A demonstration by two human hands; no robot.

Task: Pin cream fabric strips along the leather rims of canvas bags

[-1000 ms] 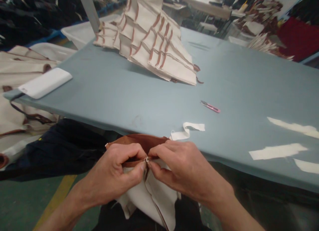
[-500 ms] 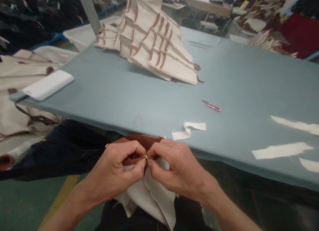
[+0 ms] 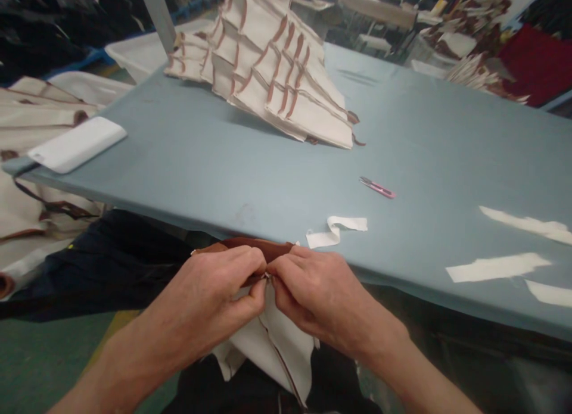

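Observation:
A cream fabric piece with brown trim hangs over my lap at the table's near edge. My left hand pinches its upper seam between thumb and fingers. Right beside it, my right hand pinches the same seam, and the fingertips of both hands nearly meet. A small pale bit shows between the fingertips, too small to make out. Behind the hands, the brown upper part of the piece rises against the table edge. A dark seam line runs down the cream cloth.
On the blue-grey table lie pink-handled thread snips, a curled white strip and several cream scraps. A stack of cream pieces with brown edging stands at the back. A white device rests at the left corner.
Both hands have shifted slightly, and the fingers have closed in tighter around the seam. The view has moved a little; the things on the table lie as before.

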